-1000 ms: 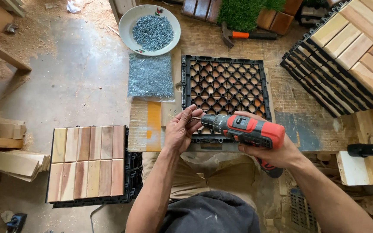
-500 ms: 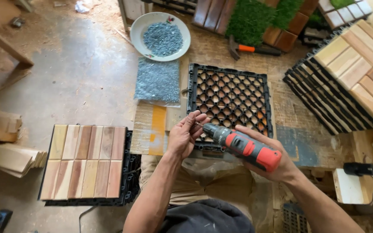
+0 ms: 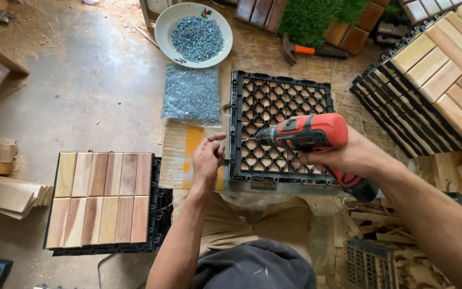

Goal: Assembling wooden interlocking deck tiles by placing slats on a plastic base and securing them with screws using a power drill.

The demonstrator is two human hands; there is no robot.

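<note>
The reference landmark is the black plastic grid tile [image 3: 282, 128], which lies flat, underside up, on the workbench directly in front of me.

To the right of the grid tile, a stack of finished deck tiles [image 3: 429, 80] with pale wooden slats rests at an angle. To the left of the grid tile and nearer to me, another stack of slatted wood tiles [image 3: 102, 200] sits on the concrete floor [image 3: 81, 80].

My right hand [image 3: 348, 155] is over the right half of the grid tile. It is closed fully around the grip of the red and black cordless drill [image 3: 308, 136], which lies nearly level with its bit pointing left, the tip just above the left part of the grid.

Just left of the grid tile, a clear bag of screws [image 3: 191, 93] lies flat. Beyond the bag, further from me, a white bowl [image 3: 164, 27] holds more loose screws. Beyond the grid tile's far right corner lies a hammer [image 3: 308, 51] with an orange grip.

My left hand [image 3: 209, 155] is at the left edge of the grid tile, close to the drill bit. The fingers are loosely curled, with thumb and forefinger drawn towards each other (whether a screw sits between them I cannot tell).
</note>
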